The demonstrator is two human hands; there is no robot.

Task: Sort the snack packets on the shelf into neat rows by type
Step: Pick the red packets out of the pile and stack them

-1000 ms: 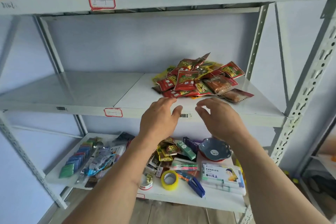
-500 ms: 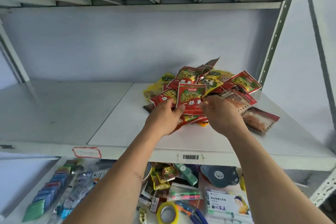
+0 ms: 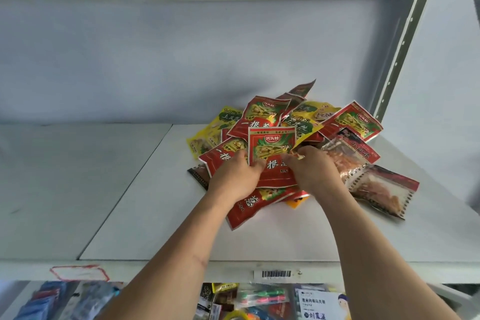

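Observation:
A heap of snack packets lies on the white shelf [image 3: 161,215], right of its middle. It mixes red packets, yellow packets [image 3: 207,135] and clear packets with red edges [image 3: 384,189]. One red packet [image 3: 271,145] stands tilted up on top of the heap, between my hands. My left hand [image 3: 235,179] pinches its lower left edge. My right hand [image 3: 311,169] is curled at its lower right edge, fingers hidden among the packets. Another red packet [image 3: 249,206] lies flat under my left wrist.
The shelf's left half is bare white board. A perforated metal upright [image 3: 400,52] stands at the back right, and the upper shelf's underside hangs close overhead. Below the front lip [image 3: 276,273] with a barcode label, a lower shelf holds boxes and small goods [image 3: 315,304].
My head and both hands moved forward from the shelf's front edge into the heap. Both hands took hold of the top red packet, which now stands tilted up.

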